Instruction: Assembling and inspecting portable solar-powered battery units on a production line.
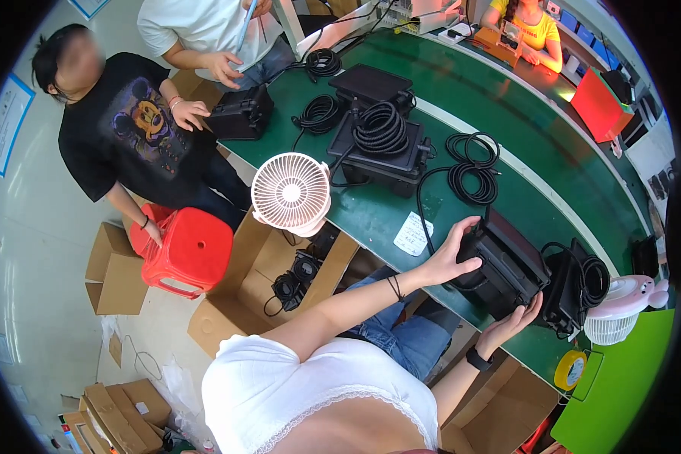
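Holding a black case (501, 261) between both hands is the step in hand, most likely to steady or turn it. The left hand (450, 253) grips its left end, thumb parted from the fingers; the right hand (511, 324) curls around its near right corner. The case sits tilted between the two palms, by the near edge of the green surface (523, 200); whether its underside rests fully there cannot be told. A next move would seem to call for keeping both grips even and drawing the case back from that edge.

Just left of the left hand lies a paper slip (413, 234). Close beyond the right hand, a second black case (564, 291) with coiled cable limits sideways travel, and a yellow tape roll (571, 371) sits nearer the body. Past the left hand, a loose cable coil (473, 168) could snag a forward slide; a strip of green runs between it and the second case, the likelier way through. Farther off to the left stand stacked black cases (378, 140) and a white fan (291, 193).
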